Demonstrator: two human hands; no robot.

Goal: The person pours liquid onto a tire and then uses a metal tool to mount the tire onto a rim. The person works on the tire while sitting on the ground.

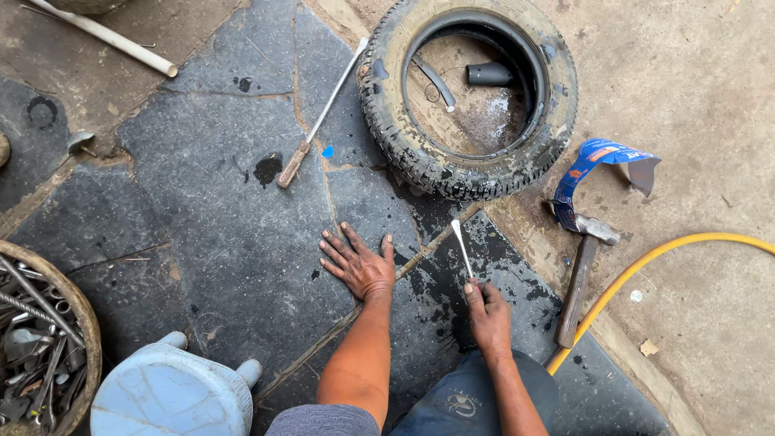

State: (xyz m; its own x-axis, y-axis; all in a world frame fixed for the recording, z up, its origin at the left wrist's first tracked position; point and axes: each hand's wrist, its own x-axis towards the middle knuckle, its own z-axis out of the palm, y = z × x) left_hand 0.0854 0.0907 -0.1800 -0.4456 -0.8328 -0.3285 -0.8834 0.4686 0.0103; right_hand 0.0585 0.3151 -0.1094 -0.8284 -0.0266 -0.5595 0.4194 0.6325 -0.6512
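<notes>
One muddy knobby tyre lies flat on the stone floor beyond both hands, one hammer lies right, left hand is spread flat on the floor, right hand pinches one thin shiny metal rod.

Worn tyre; hammer, yellow hose, pale stool, scrap basket
</notes>
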